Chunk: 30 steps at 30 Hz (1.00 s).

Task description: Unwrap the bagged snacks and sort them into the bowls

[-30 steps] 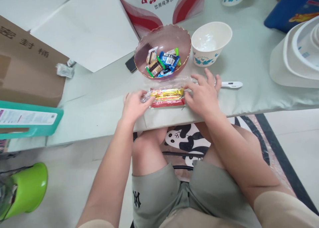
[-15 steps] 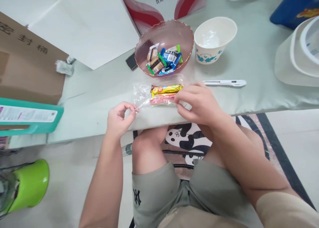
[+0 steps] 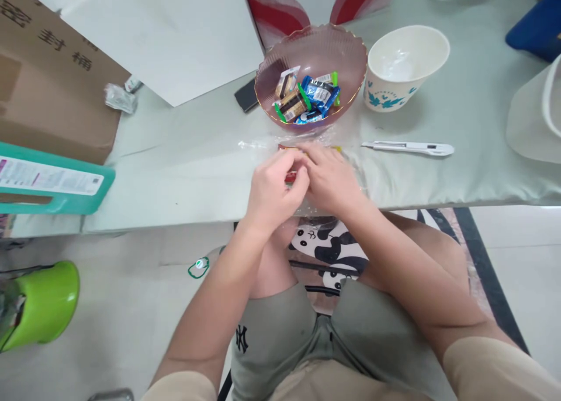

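Observation:
My left hand (image 3: 277, 192) is closed, thumb and forefinger curled together in a pinch against my right hand. Whatever those fingertips hold is hidden. My right hand (image 3: 332, 177) is curved over a clear plastic bag (image 3: 322, 139) and grips it, with the thumb out of sight. Inside the bag are yellow and red wrapped snack sticks (image 3: 290, 177), mostly covered by my hands. Just behind stands a pinkish scalloped glass bowl (image 3: 346, 56) with several small wrapped snacks (image 3: 309, 97) in blue, green and white.
A white utility knife (image 3: 412, 148) lies to the right, below a paper bowl (image 3: 394, 79). A white plastic container (image 3: 530, 120) stands at the right edge. On the left are a cardboard box (image 3: 56, 91), a teal-framed object (image 3: 94, 193) and a crumpled clear wrapper (image 3: 120, 99).
My left hand has moved right, from the bag's left end to meet my right hand. Both hands now cover most of the snack sticks. The whole view has shifted slightly.

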Motion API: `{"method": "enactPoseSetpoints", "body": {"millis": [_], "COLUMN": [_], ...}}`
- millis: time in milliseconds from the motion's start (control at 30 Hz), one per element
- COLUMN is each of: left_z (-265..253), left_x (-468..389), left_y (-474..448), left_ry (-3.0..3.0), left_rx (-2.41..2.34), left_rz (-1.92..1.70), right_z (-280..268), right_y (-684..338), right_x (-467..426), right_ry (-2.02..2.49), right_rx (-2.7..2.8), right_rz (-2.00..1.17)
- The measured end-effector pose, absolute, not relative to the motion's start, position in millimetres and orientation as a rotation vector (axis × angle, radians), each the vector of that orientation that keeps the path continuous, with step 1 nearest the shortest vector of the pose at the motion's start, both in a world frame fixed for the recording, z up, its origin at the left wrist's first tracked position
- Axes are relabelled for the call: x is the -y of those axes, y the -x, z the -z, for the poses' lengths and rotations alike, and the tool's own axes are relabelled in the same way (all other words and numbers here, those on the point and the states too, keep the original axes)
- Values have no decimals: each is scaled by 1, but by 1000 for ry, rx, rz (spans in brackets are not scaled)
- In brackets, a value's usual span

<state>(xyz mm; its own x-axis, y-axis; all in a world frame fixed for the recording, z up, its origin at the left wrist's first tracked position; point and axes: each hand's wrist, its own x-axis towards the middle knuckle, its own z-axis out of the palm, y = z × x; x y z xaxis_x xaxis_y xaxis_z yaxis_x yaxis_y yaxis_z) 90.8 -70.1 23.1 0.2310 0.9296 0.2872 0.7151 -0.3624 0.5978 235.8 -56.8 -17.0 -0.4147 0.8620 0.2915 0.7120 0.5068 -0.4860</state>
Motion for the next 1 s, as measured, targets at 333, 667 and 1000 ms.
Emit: {"method": "enactPoseSetpoints", "body": {"millis": [333, 667, 1000], "left_z": [43, 46, 45], "left_x": [40, 47, 47], "left_y": [-57, -61, -62], "left_ry": [-1857, -2053, -2028], "left_rx": [-1859, -1842, -1875], "left_rz": [-839, -790, -763], "right_z": [17, 16, -1], "right_y": [-245, -243, -252], "right_x": [49, 49, 56], "right_ry": [1573, 1583, 1614], "right_rx": [2360, 2403, 2524], "right_rz": [-270, -298, -417]}}
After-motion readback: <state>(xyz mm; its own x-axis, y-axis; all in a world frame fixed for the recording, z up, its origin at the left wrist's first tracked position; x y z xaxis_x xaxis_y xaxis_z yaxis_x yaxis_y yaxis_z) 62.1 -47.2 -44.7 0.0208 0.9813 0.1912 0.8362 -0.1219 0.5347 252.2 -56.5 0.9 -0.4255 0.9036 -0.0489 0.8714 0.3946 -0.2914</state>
